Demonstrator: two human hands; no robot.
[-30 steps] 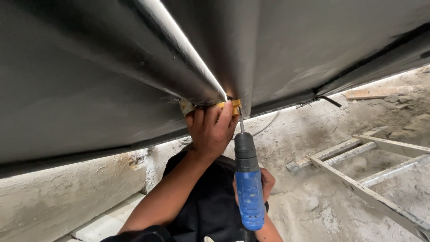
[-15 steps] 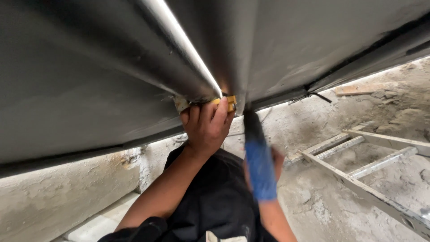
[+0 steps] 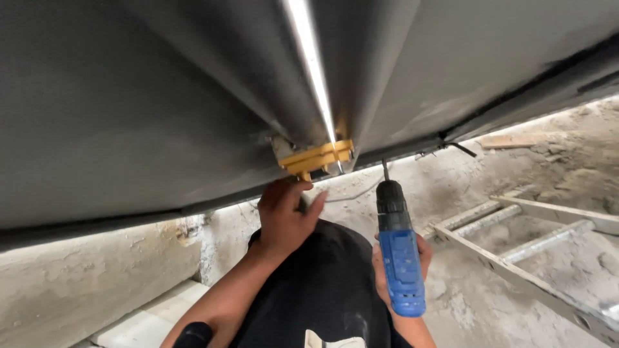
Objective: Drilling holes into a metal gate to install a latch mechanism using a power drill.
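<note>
- Overhead, filling the top of the head view, dark grey panels (image 3: 129, 96) meet at a bright seam (image 3: 309, 58).
- At the near end of the seam sits a yellow clamp (image 3: 317, 158), fixed against the panel edge.
- Left hand (image 3: 287, 216) is raised just below the clamp; fingers loosely spread, holding nothing, not touching the clamp as far as I can tell.
- Right hand (image 3: 396, 270) is wrapped around the grip of a blue drill (image 3: 400, 258).
- Drill points up; its bit (image 3: 385, 169) stands just right of the clamp, tip at or near the panel edge. Contact: cannot tell.
- Below, between the arms, I see a dark shirt (image 3: 322, 290).
- To the right on dusty ground lies a ladder (image 3: 516, 238).
- At left, a rough concrete wall (image 3: 84, 283).
</note>
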